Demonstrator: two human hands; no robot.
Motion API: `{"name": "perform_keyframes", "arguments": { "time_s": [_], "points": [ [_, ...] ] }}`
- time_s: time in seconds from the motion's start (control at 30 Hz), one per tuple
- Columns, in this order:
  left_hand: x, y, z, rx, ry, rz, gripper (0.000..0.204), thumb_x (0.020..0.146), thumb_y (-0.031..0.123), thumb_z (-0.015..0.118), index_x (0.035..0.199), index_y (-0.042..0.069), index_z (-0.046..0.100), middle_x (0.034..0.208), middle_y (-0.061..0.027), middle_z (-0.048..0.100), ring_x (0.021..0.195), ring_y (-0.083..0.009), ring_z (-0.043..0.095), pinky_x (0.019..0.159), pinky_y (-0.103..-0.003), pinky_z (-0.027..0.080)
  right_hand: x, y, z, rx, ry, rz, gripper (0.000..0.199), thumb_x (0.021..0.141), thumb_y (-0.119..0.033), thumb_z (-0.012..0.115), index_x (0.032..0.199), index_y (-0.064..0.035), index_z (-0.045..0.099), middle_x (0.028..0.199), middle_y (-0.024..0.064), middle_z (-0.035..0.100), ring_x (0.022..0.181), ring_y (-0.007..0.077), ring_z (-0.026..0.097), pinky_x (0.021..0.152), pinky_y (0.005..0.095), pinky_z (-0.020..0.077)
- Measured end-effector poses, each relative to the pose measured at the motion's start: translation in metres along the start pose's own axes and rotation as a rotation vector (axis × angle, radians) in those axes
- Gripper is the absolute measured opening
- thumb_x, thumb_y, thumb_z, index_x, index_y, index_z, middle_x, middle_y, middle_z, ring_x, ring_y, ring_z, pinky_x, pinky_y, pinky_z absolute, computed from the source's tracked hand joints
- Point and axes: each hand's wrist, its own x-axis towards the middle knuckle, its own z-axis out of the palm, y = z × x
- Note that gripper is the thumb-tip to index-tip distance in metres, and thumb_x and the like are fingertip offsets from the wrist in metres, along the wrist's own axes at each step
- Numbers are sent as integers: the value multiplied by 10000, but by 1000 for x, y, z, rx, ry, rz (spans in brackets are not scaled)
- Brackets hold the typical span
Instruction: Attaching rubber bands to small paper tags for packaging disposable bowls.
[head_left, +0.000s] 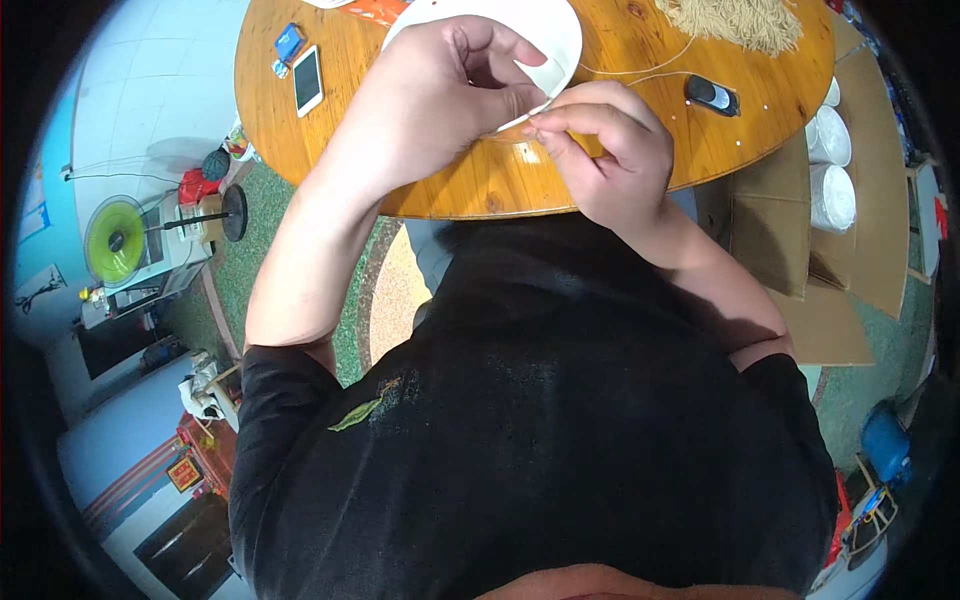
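Observation:
My left hand reaches over a white round dish-like piece, its thumb and fingers closed on the near right rim. Right beside that thumb, my right hand pinches at the same rim with thumb and forefinger. A thin beige string runs across the table to the rim and behind my right fingers; the fingertips appear closed on its end, though the exact grip is too small to see well. The string leads from the direction of a pile of beige strings at the far right.
On the round wooden table lie a white phone, a small blue box, a black oblong device and an orange item. An open cardboard box with white tubs stands right; a green fan stands left.

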Motion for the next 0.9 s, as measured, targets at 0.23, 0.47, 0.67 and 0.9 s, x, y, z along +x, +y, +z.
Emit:
{"name": "perform_keyframes", "arguments": {
  "time_s": [0.23, 0.47, 0.67, 0.9],
  "points": [
    [1, 2, 1, -412, -14, -152, 312, 1006, -48, 643, 1314, -1, 634, 1034, -65, 741, 787, -59, 668, 671, -187, 522, -2, -1, 4, 100, 34, 77, 179, 884, 110, 781, 1012, -1, 722, 1006, 118, 722, 899, 209, 733, 788, 304, 587],
    [0, 0, -17, -887, -272, -233, 313, 1020, 21, 592, 1331, -14, 612, 966, -79, 642, 623, -61, 474, 559, -183, 389, -4, -5, 6, 399, -18, 362, 88, 995, 113, 668, 1064, 58, 674, 1019, 113, 695, 951, 178, 736, 865, 296, 621],
    [-1, -4, -8, -916, -122, -185, 331, 1007, 30, 587, 1332, -28, 605, 900, -47, 577, 689, -92, 520, 627, -203, 442, -5, -8, 15, 723, 237, 669, 83, 949, 101, 735, 992, 33, 715, 1075, 91, 728, 885, 117, 725, 792, 243, 604],
    [-11, -4, 6, -992, 33, -275, 346, 1004, 35, 598, 1344, -31, 594, 987, -86, 640, 730, -108, 556, 691, -233, 502, 0, -8, -1, 214, 166, 202, 128, 896, 111, 765, 978, 15, 743, 1094, 110, 761, 852, 103, 725, 695, 202, 565]
  ]
}}
